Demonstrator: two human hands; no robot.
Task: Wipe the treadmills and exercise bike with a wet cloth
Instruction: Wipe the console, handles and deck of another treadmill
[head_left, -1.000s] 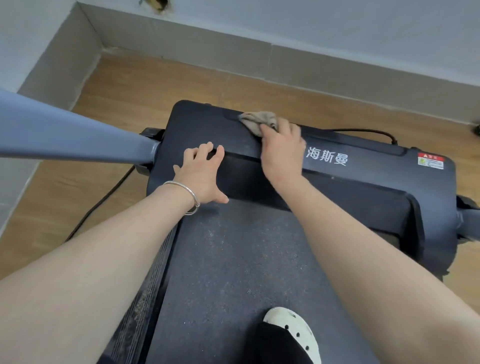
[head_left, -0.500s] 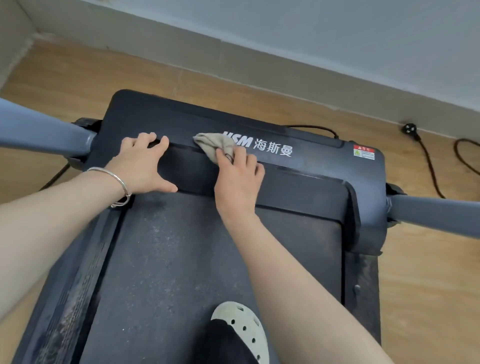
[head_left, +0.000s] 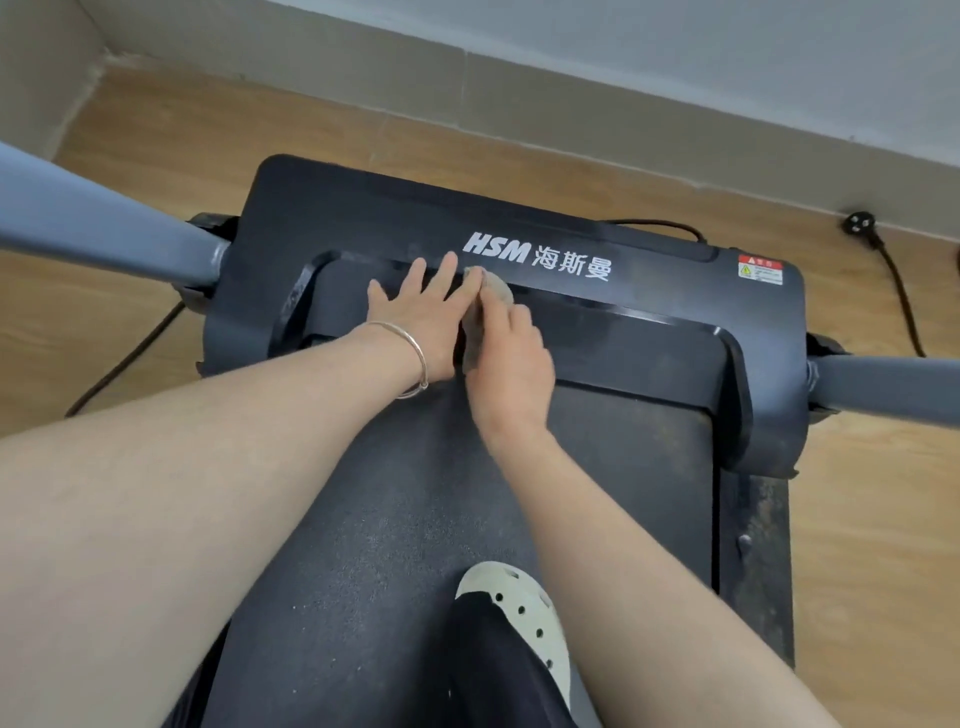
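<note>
Head view: on the treadmill (head_left: 649, 291), the left hand (head_left: 415, 317) lies flat, fingers spread, on the front cover. Just beside it, touching, the right hand (head_left: 511, 353) grips a beige cloth (head_left: 493, 288) against the cover.

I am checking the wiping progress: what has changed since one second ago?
The right hand drew the cloth from the motor cover's top down to its rear edge, ending beside the left hand. The left hand remains flat on that edge; the shoe stays on the belt.
</note>
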